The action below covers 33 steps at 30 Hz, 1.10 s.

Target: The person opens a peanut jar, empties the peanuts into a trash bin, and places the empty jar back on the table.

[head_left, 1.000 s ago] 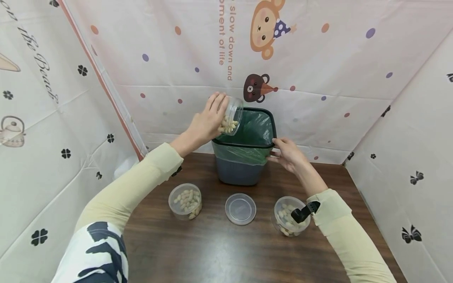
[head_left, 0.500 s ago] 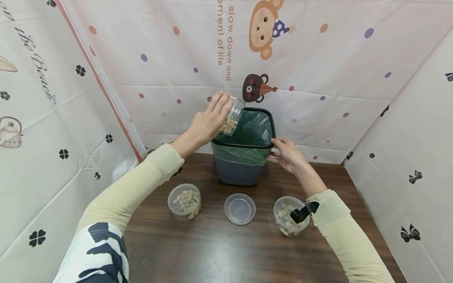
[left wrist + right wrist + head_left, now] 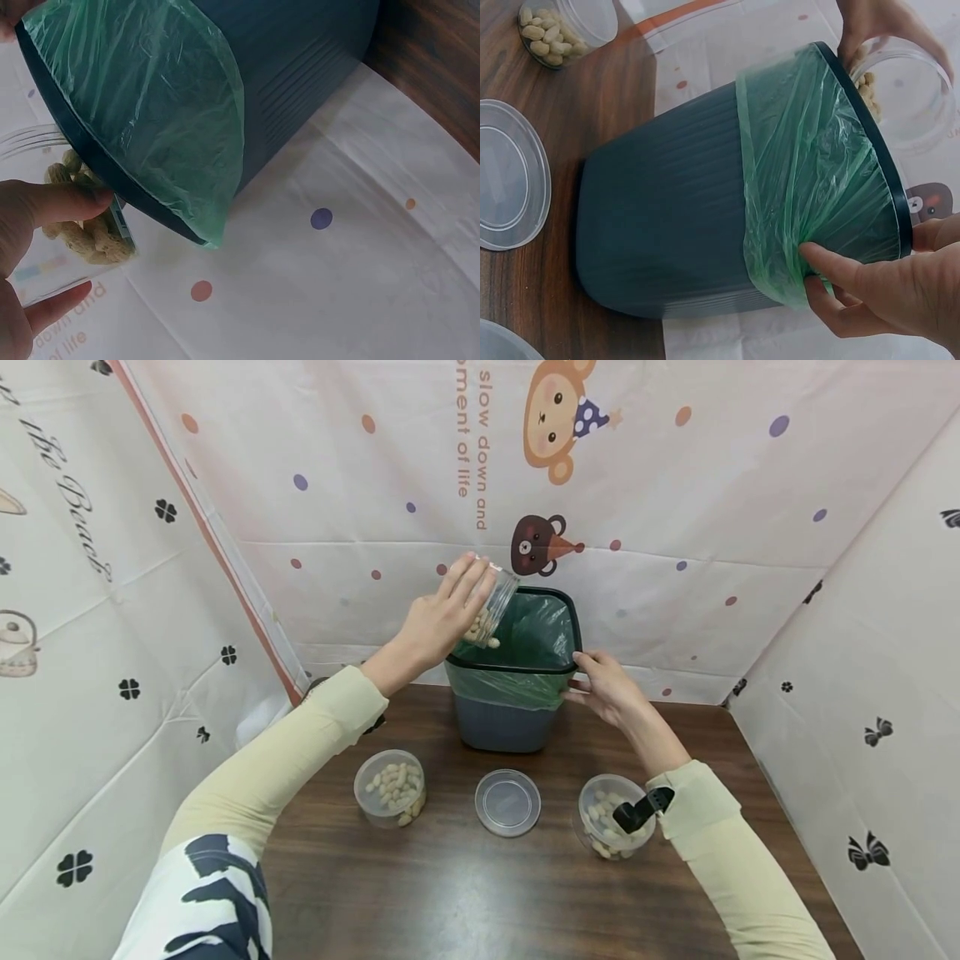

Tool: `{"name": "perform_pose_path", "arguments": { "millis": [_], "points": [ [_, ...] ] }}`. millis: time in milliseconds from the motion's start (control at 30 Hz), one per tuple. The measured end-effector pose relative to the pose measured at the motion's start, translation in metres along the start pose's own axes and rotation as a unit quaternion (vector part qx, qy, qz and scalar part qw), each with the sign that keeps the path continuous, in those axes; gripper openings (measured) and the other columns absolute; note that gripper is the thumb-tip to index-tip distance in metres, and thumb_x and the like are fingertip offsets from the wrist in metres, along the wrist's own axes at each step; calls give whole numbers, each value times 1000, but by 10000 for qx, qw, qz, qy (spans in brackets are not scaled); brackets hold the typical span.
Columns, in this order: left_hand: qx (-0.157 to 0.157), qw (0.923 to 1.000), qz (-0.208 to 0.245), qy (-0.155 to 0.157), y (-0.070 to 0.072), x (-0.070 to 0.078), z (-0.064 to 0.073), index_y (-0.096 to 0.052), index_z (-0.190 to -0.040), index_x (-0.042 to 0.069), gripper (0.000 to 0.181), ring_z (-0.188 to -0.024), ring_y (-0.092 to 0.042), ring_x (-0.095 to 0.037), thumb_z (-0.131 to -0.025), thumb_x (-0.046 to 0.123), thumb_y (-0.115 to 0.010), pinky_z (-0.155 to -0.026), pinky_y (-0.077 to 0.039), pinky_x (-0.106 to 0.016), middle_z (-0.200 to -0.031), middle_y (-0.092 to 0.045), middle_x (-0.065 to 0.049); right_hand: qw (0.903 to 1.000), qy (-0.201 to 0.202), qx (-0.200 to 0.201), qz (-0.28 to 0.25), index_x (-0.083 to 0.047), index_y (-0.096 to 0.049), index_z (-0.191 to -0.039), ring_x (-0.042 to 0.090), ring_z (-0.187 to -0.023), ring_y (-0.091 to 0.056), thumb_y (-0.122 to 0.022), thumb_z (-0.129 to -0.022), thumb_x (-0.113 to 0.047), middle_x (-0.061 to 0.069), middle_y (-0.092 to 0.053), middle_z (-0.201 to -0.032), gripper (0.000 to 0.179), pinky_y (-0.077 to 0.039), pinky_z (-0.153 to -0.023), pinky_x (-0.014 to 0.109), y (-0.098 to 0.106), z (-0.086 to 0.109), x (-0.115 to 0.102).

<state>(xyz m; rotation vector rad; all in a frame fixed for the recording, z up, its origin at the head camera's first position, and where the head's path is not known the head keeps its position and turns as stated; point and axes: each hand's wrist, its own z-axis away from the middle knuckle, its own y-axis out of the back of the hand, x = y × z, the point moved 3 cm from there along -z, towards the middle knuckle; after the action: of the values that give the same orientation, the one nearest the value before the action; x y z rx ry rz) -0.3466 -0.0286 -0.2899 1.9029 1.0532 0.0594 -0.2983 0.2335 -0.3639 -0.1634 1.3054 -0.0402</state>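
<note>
My left hand [image 3: 438,622] grips a clear plastic jar [image 3: 504,593], tipped with its mouth down over the left side of a trash bin [image 3: 502,725]. Peanuts in their shells [image 3: 94,238] are gathered inside the jar, and one peanut [image 3: 493,643] shows at its mouth. The bin is dark blue-grey, with a green plastic bag [image 3: 802,172] folded over its black rim [image 3: 517,670]. On the bin's right side my right hand [image 3: 611,692] pinches the rim, fingers against the outside of the bag. The bottom of the bin's inside is hidden.
A lidded tub of peanuts [image 3: 391,787] stands on the brown table [image 3: 450,893] at left. Another such tub [image 3: 615,817] is at right, under the right wrist's black camera strap. Between them lies a clear lid [image 3: 507,802]. Printed cloth [image 3: 645,627] hangs behind.
The jar has tipped further over the bin, and a peanut has come out to its mouth. My right hand stays at the rim.
</note>
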Motion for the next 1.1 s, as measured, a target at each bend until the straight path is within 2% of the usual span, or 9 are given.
{"name": "perform_pose_path", "arguments": {
  "millis": [200, 433, 533, 767, 933, 1100],
  "points": [
    [10, 10000, -42, -24, -3, 1, 1, -25, -160, 5, 78, -154, -17, -29, -89, -19, -47, -47, -46, -33, -165, -27, -14, 10000, 15, -10, 74, -3, -3, -161, 45, -152, -13, -35, -111, -23, 12, 5, -169, 63, -37, -115, 51, 0, 0, 0],
    [429, 9974, -537, -211, -2, 3, 0, -29, -159, 5, 71, -154, -20, -29, -93, -17, -42, -49, -44, -33, -164, -30, -14, 9997, 44, 25, 248, -4, -1, -162, 44, -152, -16, -33, -112, -26, 13, 3, -168, 63, -38, -114, 49, 0, 1, -2],
    [509, 9962, -636, -314, -2, 3, -1, -30, -159, 6, 72, -154, -19, -29, -92, -17, -43, -49, -43, -33, -164, -30, -14, 9997, 44, 28, 246, -5, -1, -162, 44, -152, -16, -34, -112, -26, 13, 2, -168, 64, -39, -114, 49, 1, 2, -2],
    [510, 9950, -765, -396, -5, 2, 1, -31, -159, 8, 73, -154, -20, -27, -91, -19, -40, -50, -42, -32, -164, -30, -12, 9999, 58, -52, 147, -5, 1, -162, 45, -152, -15, -34, -112, -24, 13, 5, -169, 64, -38, -115, 50, 1, 1, -1],
    [353, 9964, -693, -335, -5, 1, 2, -28, -160, 8, 77, -155, -17, -28, -89, -19, -44, -51, -42, -33, -165, -26, -12, 9999, 30, -48, 163, -4, 0, -162, 45, -152, -15, -33, -112, -24, 13, 5, -168, 63, -38, -114, 50, 0, 2, 0],
    [444, 9969, -586, -272, -2, 1, -1, -27, -160, 8, 80, -155, -16, -27, -88, -20, -44, -50, -42, -33, -166, -26, -12, 9998, 53, -82, 146, -1, -3, -160, 45, -151, -17, -34, -112, -24, 15, 3, -167, 62, -37, -115, 50, 0, 2, 0]
  ]
}}
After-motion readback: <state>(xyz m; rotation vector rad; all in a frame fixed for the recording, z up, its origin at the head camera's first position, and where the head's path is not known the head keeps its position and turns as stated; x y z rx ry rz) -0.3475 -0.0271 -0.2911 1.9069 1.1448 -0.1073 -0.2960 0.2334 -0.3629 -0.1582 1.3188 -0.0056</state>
